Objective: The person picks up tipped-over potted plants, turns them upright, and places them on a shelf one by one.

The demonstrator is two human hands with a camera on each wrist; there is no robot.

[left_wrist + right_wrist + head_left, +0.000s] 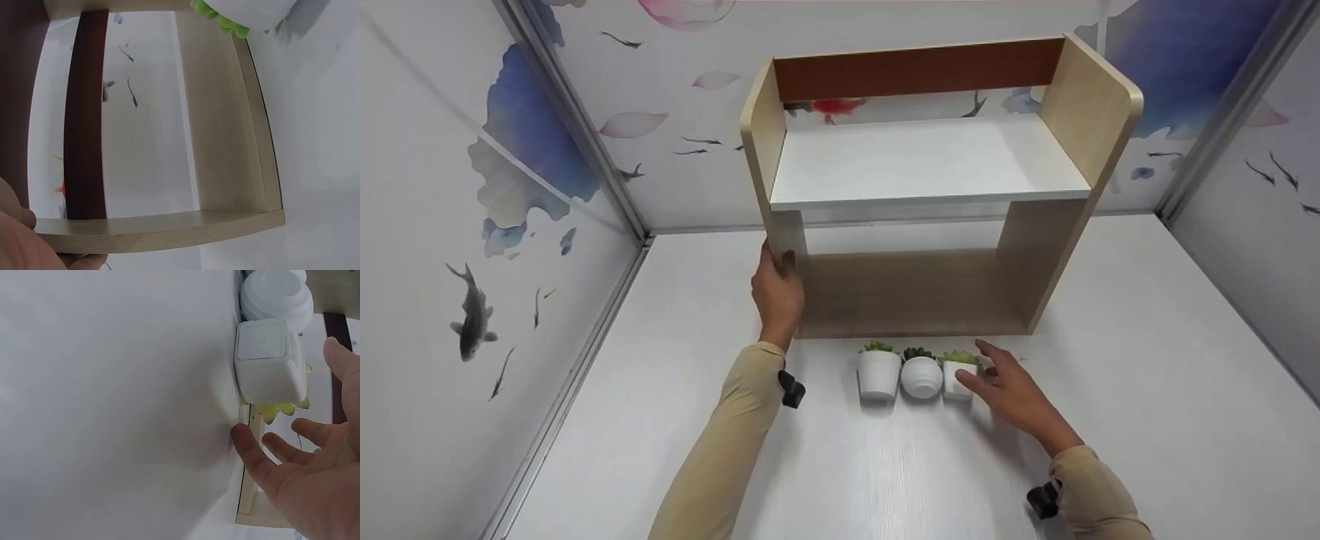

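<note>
A small two-tier wooden shelf [930, 161] stands upright, with pale side panels, a white upper board and a red-brown back strip. My left hand [778, 296] grips the front edge of its left side panel [163, 232], thumb on the inner side. In front of the shelf's base three white potted succulents lie in a row: a tapered pot [879, 375], a round pot [922, 377] and a square pot [270, 363]. Their plants point toward the shelf. My right hand [1012, 390] is at the square pot, fingers spread and thumb apart, holding nothing.
All of this is on a white table [885, 480]. White panels with painted fish and petals [634, 124] enclose it at the back and sides, joined by metal corner posts [577, 112]. A black wrist camera [791, 390] sits on the left sleeve.
</note>
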